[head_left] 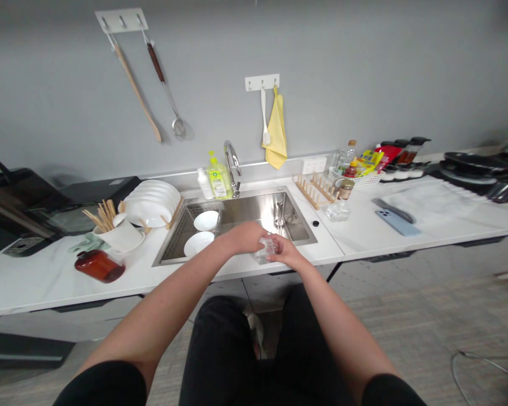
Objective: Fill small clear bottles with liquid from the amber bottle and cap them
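Both hands are in on it: a clear container [262, 255] sits between them, just above the front edge of the sink [249, 211]. The right hand [286, 251] is clamped on its right side, thumb and fingers bent round it. The left hand [250, 237] is up against its upper left, though whether those fingers close on it cannot be told.

In the sink, two white bowls rest in the wire basket [185, 219] on the left, with bare steel to the right. Behind, the curved tap [232, 160] rises beside a yellow-green bottle [220, 181] and a white bottle [204, 185].

Out along the pale, marble-veined worktop [46, 276] now! To the left, white plates [152, 200] stand in a row, a white pot [122, 235] bristles with wooden sticks, and a red-brown jar [99, 266] lies on its side near the front. To the right comes a wooden rack [308, 194], a second clear container [337, 212], a blue phone [400, 223] lying flat, then dark pans [474, 162] at the far end.

Above it all, the plain grey wall [342, 56] carries two white hook strips; a yellow cloth [276, 138] dangles from one, long-handled utensils from the other. Below, grey wood-look floor [440, 316] runs off to the right.
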The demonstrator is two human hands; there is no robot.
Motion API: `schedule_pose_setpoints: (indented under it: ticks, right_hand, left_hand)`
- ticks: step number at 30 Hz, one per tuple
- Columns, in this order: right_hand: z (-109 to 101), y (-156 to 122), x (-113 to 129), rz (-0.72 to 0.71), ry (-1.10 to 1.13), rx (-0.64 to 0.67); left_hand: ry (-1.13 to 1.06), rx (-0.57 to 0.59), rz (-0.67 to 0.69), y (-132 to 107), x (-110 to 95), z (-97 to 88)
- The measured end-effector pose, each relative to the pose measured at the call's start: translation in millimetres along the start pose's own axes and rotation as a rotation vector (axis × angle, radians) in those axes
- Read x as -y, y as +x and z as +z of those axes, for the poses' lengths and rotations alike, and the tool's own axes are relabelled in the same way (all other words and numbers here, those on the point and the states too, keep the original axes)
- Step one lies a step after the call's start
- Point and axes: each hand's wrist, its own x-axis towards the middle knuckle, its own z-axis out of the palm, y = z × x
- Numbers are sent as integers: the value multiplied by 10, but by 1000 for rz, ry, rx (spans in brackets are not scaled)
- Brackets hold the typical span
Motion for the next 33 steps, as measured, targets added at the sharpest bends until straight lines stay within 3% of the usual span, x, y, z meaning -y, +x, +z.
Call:
schedule_pose_setpoints:
  ticks: [3,8,13,16,19,21,27,31,33]
  right_hand:
    - [7,1,9,2,58,-3]
    - [12,2,31,-7,92,2]
    - [20,8,19,-25,53,-8]
    - [24,-4,33,-11,61,-16]
    - [22,-16,39,-6,59,-21]
    - [18,-15,32,-6,55,-18]
    - [6,2,15,-12,37,-10]
    - [0,0,14,-16,28,0]
    - [1,5,3,-18,22,1]
  left_hand:
    - [-90,-24,154,-11,17,14]
    - [-77,-92,49,-12,50,86]
    - [-119,-62,198,-21,51,96]
    - [-90,-147,85,-24,48,126]
    - [-41,-169,-115,-18,43,186]
    - [-29,-168,-171,-21,30,220]
    - [-91,-132,1,-85,-61,262]
    - [-11,-148,-131,-102,-108,268]
    - [-1,-109,-129,-104,-109,257]
